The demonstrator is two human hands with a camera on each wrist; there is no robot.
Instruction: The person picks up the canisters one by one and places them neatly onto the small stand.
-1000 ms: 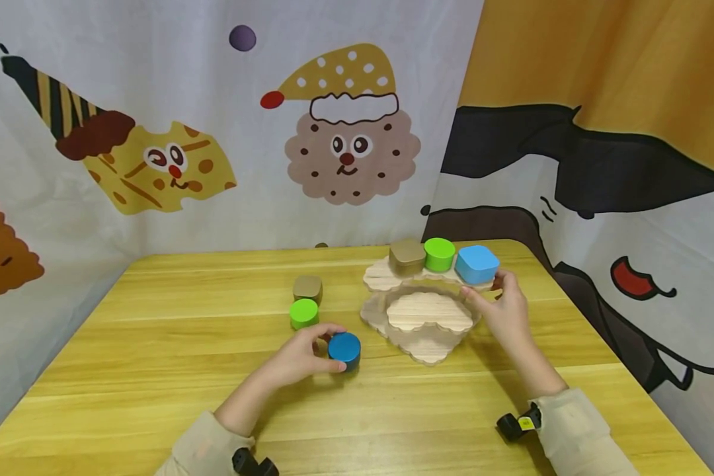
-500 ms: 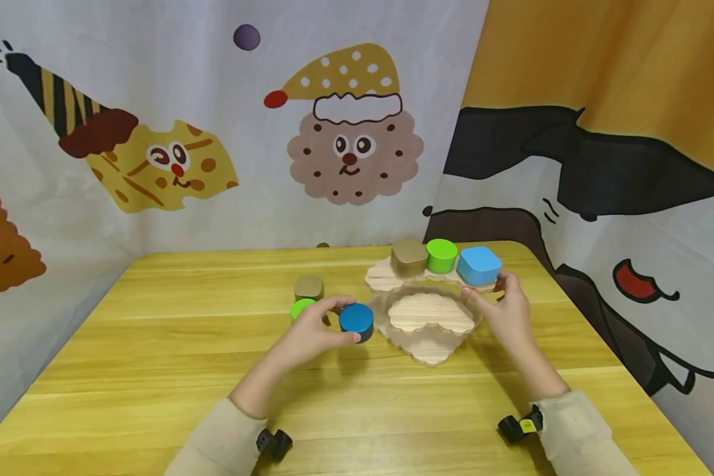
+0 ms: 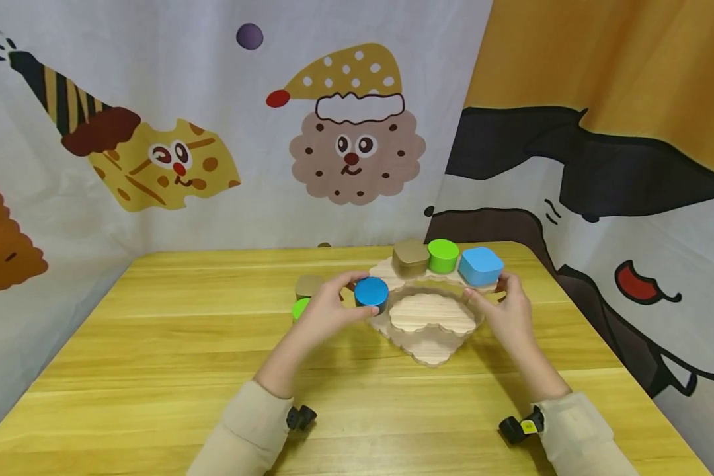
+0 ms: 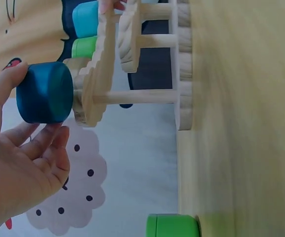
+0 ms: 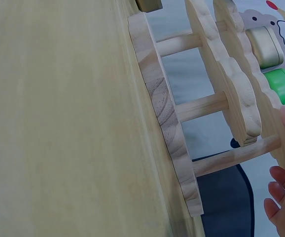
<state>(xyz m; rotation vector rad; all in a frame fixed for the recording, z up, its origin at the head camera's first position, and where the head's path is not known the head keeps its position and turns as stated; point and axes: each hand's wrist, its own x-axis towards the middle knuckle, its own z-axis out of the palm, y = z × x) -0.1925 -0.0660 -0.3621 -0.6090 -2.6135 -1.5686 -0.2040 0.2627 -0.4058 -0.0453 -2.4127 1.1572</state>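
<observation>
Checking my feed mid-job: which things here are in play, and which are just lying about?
In play: dark blue tin gripped by left hand; wooden tiered stand steadied by right hand; gold, green and light blue tins on its top tier.
Lying about: green tin and gold tin on table.

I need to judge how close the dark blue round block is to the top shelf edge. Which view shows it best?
The left wrist view: the dark blue round block, pinched by the left hand, sits side-on at the wooden shelf's top edge. The head view shows it from above, partly finger-covered. The right wrist view misses it.
</observation>
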